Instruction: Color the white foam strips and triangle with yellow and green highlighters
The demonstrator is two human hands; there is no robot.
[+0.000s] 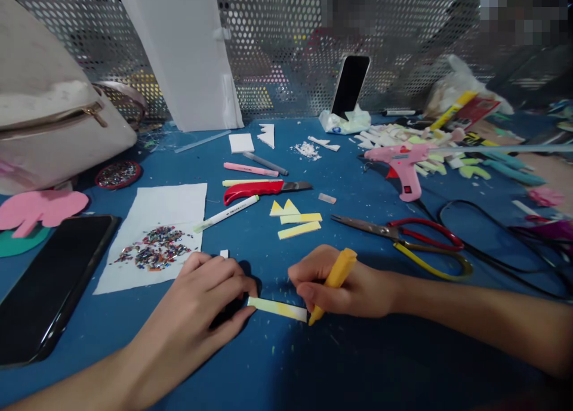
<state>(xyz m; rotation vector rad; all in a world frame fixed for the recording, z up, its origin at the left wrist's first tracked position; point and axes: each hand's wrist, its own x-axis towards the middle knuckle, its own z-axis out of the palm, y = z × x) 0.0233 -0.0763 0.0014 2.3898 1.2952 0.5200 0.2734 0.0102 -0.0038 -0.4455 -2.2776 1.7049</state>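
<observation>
— Head view: hand status?
— Your left hand (201, 297), half-curled, pinches the yellow strip (278, 309), near centre, by its left end; your right hand (369, 289) closes around the orange marker (339, 272).
— Technique?
— Keep the strip flat; stroke lightly.

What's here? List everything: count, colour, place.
strip: 1, yellowish, foreground
marker: 1, orange, foreground
offcuts: several, yellow, centre
pens: 4, assorted, centre
cutter: 1, red, centre
scissors: 1, red/yellow, right
glue gun: 1, pink, right
phones: 2, black, left/rear
bits: many, multicoloured, left
paper: 1, white, left
dish: 1, red, left
cutouts: 2, pink/green, left
bag: 1, cream, left
board: 1, white, rear
clutter: many, mixed, rear right
table: 1, blue, beneath
left hand, right hand: 2, bare, foreground
</observation>
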